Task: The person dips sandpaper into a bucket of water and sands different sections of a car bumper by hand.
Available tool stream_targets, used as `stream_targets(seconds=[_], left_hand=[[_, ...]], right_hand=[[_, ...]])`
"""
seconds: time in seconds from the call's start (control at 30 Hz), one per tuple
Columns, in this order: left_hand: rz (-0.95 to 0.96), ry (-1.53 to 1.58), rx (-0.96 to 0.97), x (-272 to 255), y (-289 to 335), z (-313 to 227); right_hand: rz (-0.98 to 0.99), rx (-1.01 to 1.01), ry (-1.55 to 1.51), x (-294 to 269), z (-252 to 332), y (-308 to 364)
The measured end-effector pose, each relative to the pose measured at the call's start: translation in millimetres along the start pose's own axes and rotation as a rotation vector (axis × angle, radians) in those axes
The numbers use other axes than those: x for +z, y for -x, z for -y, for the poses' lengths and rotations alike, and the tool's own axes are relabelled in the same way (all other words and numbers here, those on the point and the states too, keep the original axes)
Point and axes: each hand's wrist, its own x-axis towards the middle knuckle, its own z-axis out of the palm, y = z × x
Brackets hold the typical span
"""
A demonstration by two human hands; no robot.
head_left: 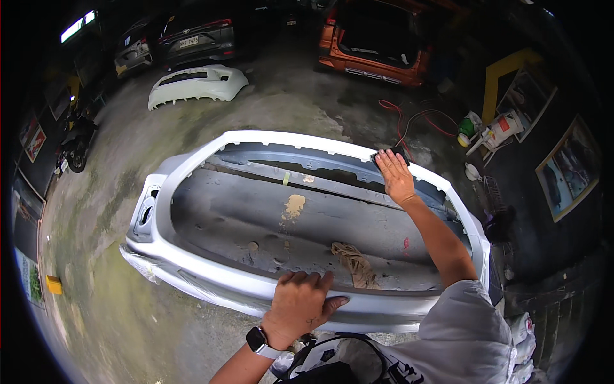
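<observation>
A white-silver car bumper (211, 272) lies in front of me, its long rim forming a large ring. My left hand (299, 301) hooks its fingers over the near edge, thumb stretched along the bumper to the right. On the far rim, right of the middle, my right hand (394, 174) presses a dark, thin pad (402, 154) against the white surface. Its fingers lie nearly flat and cover most of the pad. Inside the ring shows a grey, stained surface (243, 205), where a crumpled brown cloth (355, 262) lies near the front.
Another white bumper (220, 89) rests on the concrete floor beyond. Farther back stand an orange car (374, 69) with its rear open and a dark car (198, 48). A red hose (400, 115) runs over the floor near a white chair (499, 131). A motorcycle (78, 141) stands left.
</observation>
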Motion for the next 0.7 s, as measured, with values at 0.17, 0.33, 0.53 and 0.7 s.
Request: stream_targets(seconds=[0.17,0.33,0.53,0.7], left_hand=[[0.029,-0.010,-0.009,-1,-1,-3],[0.093,0.027,-0.033,6,-8,-3],[0.111,0.094,-0.133,0,-11,-14],[0.104,0.089,-0.229,0,-10,-17]], right_hand=[[0.090,0.280,-0.019,-24,-63,97],[-0.055,0.322,-0.133,-14,-45,103],[-0.003,0.148,-0.201,-1,-4,37],[0.273,0.034,-0.086,-42,-83,111]])
